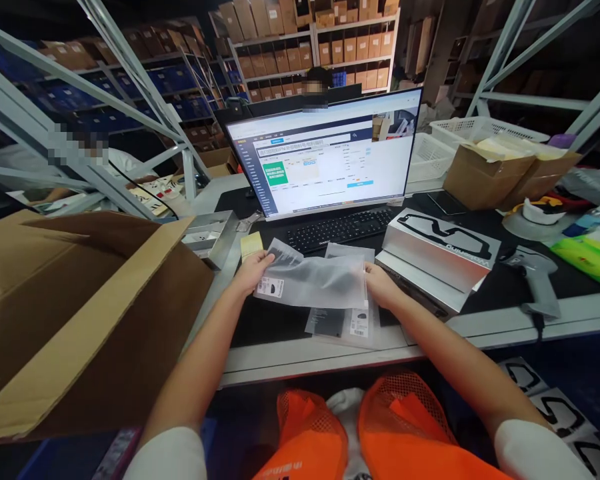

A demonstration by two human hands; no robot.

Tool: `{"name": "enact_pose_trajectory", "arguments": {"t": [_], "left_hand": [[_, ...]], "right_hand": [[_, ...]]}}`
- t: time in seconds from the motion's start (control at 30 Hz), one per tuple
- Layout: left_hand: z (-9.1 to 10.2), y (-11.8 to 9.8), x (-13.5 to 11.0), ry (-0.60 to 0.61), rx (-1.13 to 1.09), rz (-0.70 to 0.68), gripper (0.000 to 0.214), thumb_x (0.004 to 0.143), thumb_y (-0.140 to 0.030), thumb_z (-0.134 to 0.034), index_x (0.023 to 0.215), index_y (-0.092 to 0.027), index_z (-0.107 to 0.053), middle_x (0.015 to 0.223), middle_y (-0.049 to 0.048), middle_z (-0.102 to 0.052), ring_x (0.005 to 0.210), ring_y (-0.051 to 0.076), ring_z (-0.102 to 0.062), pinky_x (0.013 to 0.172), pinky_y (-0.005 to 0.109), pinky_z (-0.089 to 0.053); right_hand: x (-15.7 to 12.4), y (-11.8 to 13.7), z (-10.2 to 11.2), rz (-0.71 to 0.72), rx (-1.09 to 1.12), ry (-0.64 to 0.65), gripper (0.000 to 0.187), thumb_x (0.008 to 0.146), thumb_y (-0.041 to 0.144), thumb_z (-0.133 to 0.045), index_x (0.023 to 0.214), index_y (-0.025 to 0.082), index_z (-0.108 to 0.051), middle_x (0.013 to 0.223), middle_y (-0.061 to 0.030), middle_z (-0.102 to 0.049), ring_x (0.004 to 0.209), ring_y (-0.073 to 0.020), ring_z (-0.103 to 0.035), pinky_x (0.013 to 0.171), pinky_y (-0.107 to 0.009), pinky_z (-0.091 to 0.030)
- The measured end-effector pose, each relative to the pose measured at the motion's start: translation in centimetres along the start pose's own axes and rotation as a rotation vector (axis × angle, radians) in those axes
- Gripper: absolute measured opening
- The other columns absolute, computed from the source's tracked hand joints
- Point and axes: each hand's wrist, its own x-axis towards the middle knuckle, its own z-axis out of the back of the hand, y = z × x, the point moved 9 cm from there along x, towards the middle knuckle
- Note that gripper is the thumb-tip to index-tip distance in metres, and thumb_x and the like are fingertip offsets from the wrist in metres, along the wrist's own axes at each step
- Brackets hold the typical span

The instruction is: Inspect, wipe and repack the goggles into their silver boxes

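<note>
A frosted plastic bag (315, 283) with a white label at its lower left is stretched between my two hands above the desk. My left hand (255, 272) pinches its left edge, thumb on top. At the other side, my right hand (380, 285) grips the right edge; part of its fingers is hidden behind the plastic. Beneath lies another frosted bag (330, 323), with a printed label and a dark insert showing through. Right of my right hand stands a silver box (430, 263) with a black frame-shaped graphic. A yellow notepad (251, 245) sits just beyond my left hand.
A monitor (325, 163) and black keyboard (345, 229) stand ahead. A big open carton (95, 320) fills the left side. To the right are a barcode scanner (537, 280), a brown box (490, 173) and a green packet (587, 260). A person (317, 83) is behind the monitor.
</note>
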Motion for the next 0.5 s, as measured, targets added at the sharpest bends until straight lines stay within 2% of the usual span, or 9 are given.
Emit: {"name": "enact_pose_trajectory", "arguments": {"t": [0.07, 0.17, 0.27, 0.4, 0.5], "left_hand": [[-0.1, 1.7, -0.4, -0.034, 0.000, -0.014, 0.058, 0.055, -0.067, -0.079, 0.074, -0.015, -0.063, 0.065, 0.0030, -0.064, 0.057, 0.017, -0.057, 0.057, 0.028, -0.046], [0.6, 1.6, -1.1, -0.114, -0.012, -0.099, 0.058, 0.060, -0.070, -0.074, 0.074, -0.016, -0.063, 0.071, 0.0043, -0.066, 0.065, 0.018, -0.059, 0.063, 0.029, -0.048], [2.2, -1.1, -1.8, -0.206, -0.024, -0.222, 0.055, 0.068, -0.070, -0.069, 0.083, -0.017, -0.063, 0.080, 0.0048, -0.068, 0.075, 0.019, -0.062, 0.070, 0.029, -0.050], [3.9, -5.4, -2.4, -0.277, -0.007, -0.337, 0.048, 0.074, -0.064, -0.068, 0.087, -0.018, -0.063, 0.084, 0.0035, -0.068, 0.081, 0.019, -0.062, 0.074, 0.027, -0.049], [3.6, -6.7, -2.3, -0.253, 0.015, -0.329, 0.045, 0.077, -0.061, -0.067, 0.088, -0.019, -0.062, 0.080, 0.0023, -0.067, 0.077, 0.018, -0.062, 0.071, 0.027, -0.049]], "right_hand": [[0.6, -0.4, 0.0, 0.039, -0.051, -0.063, 0.042, 0.075, 0.053, -0.067, 0.090, 0.015, -0.075, 0.079, -0.0082, -0.071, 0.078, -0.0248, -0.066, 0.076, -0.038, -0.054], [0.9, 0.3, 0.9, 0.139, -0.139, -0.193, 0.035, 0.071, 0.050, -0.073, 0.083, 0.017, -0.075, 0.098, -0.0102, -0.070, 0.097, -0.0283, -0.063, 0.093, -0.042, -0.049], [-0.1, 2.5, 2.0, 0.325, -0.237, -0.307, 0.028, 0.074, 0.047, -0.071, 0.078, 0.019, -0.074, 0.112, -0.0108, -0.064, 0.108, -0.0279, -0.059, 0.098, -0.040, -0.047], [-2.7, 6.4, 1.6, 0.630, -0.415, -0.295, 0.022, 0.088, 0.037, -0.059, 0.087, 0.021, -0.073, 0.097, -0.0079, -0.069, 0.092, -0.0228, -0.064, 0.085, -0.035, -0.052], [-4.0, 8.2, 2.1, 0.679, -0.450, -0.336, 0.021, 0.088, 0.036, -0.058, 0.086, 0.020, -0.072, 0.096, -0.0071, -0.071, 0.088, -0.0217, -0.065, 0.079, -0.033, -0.053]]}}
